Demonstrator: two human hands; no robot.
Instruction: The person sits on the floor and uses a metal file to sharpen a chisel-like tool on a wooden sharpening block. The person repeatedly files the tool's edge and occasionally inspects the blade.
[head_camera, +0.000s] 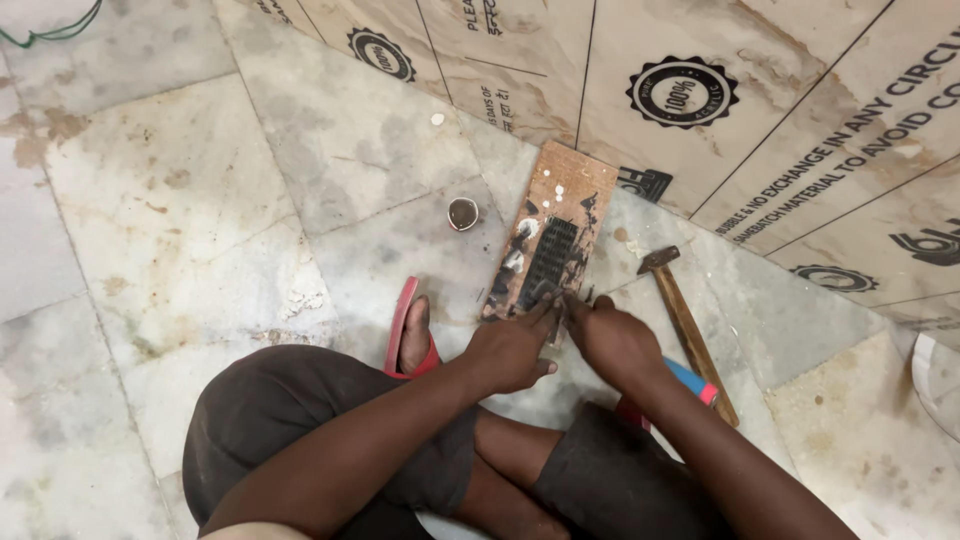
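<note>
I squat on a marble floor over a stained wooden board (565, 190) lying flat. A dark ribbed block (548, 262) rests on it. My left hand (512, 348) and my right hand (612, 338) meet at the board's near end, fingertips pinching a small dark piece at the block's lower edge. What exactly each hand grips is too small to tell. A blue-handled tool (692, 381) pokes out from under my right wrist.
A wooden-handled hammer (684, 318) lies to the right of the board. A small round cup (462, 213) stands left of it. My foot in a red sandal (404, 325) is beside the board. Film-covered panels (800, 110) lean behind. A white object (935, 385) sits at the right edge.
</note>
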